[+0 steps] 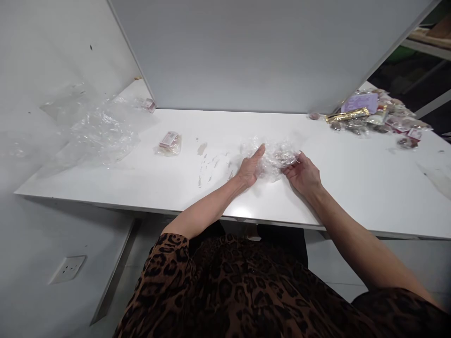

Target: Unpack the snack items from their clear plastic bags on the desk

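Observation:
A crumpled clear plastic bag [276,157] lies over the middle of the white table [218,190], between my two hands. My left hand [251,168] grips its left side, thumb on top and the other fingers hidden beneath the plastic. On the right side, my right hand [303,174] pinches the bag's edge with curled fingers. Whether anything sits inside the bag cannot be made out through the glare. To the left of my hands rests a small clear-wrapped packet [169,143] with a red and white label.
A heap of loose clear plastic [102,131] covers the table's left end by the wall. At the back right lies a pile of small wrapped packets [380,115], with gold and purple ones among them. A grey upright panel [243,61] borders the back edge.

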A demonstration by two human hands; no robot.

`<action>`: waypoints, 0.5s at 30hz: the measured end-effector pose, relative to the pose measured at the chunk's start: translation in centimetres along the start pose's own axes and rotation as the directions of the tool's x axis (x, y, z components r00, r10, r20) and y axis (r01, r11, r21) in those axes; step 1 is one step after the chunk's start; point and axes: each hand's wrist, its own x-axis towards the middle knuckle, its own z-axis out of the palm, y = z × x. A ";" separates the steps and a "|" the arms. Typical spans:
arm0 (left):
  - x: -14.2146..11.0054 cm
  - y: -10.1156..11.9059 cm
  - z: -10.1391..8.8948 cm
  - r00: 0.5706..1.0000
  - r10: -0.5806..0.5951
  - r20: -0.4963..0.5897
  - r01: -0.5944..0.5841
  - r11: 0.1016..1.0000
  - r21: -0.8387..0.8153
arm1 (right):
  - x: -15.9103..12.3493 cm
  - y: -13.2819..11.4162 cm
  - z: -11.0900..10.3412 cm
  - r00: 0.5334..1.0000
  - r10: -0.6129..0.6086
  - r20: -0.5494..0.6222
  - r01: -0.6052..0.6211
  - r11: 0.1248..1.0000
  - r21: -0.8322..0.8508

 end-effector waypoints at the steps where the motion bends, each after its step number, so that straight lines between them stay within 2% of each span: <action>1: 0.2 0.2 -0.1 1.000 -0.004 0.011 0.004 1.000 -0.005 | 0.2 0.1 -0.1 0.999 -0.031 -0.013 0.031 0.999 -0.020; 6: 0.5 1.0 -0.8 1.000 0.021 0.024 -0.022 0.999 0.050 | 1.2 -0.5 0.1 0.971 -0.230 -0.070 0.213 0.958 -0.194; 8: 0.3 1.2 -0.8 0.999 0.010 0.049 -0.014 0.998 0.064 | 1.8 -1.1 0.6 0.951 -0.308 0.000 0.296 0.913 -0.282; 11: 0.1 1.5 -0.7 0.990 -0.023 0.136 0.021 1.000 0.018 | 2.4 -2.1 1.6 0.924 -0.359 0.134 0.383 0.852 -0.357; 13: 0.2 1.7 -0.8 0.985 -0.041 0.169 0.044 0.999 -0.015 | 2.4 -2.5 1.8 0.905 -0.397 0.152 0.425 0.831 -0.359; 15: 0.4 2.1 -0.9 0.989 -0.059 0.139 0.064 0.997 -0.032 | 2.0 -2.9 1.4 0.876 -0.465 0.129 0.480 0.809 -0.339</action>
